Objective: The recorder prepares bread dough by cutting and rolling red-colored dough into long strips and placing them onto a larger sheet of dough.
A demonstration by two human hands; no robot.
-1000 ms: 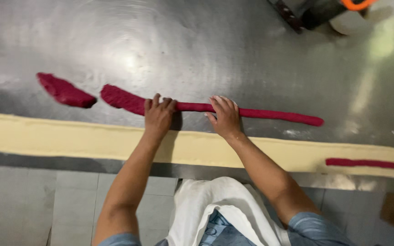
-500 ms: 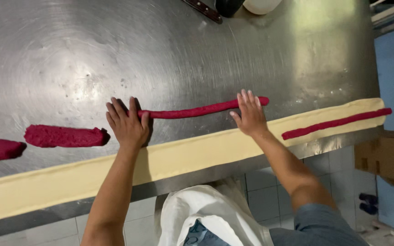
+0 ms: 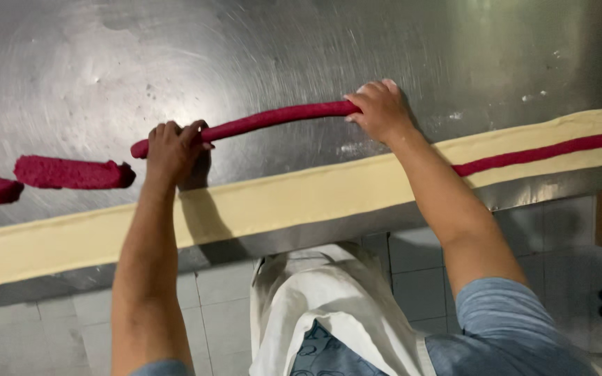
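1. The left hand is closed around one end of the long, thin crimson rope of dough, and the right hand curls its fingers over the other end; both grips are clamped on the rope.
2. The rope hangs between the two hands, seemingly raised just off the scratched stainless-steel desk; holding both ends at once spreads its weight so the soft strand is less likely to sag or tear.
3. It lies roughly parallel to the long pale yellow strip of flat dough that runs along the near edge of the desk, just beyond it.
4. To the right, a crimson line of dough already lies along the middle of the yellow strip.
5. To the left, two thick crimson dough pieces rest on the bare steel, apart from the rope.
6. The person's white apron shows below; nothing stands between the rope and the yellow strip.
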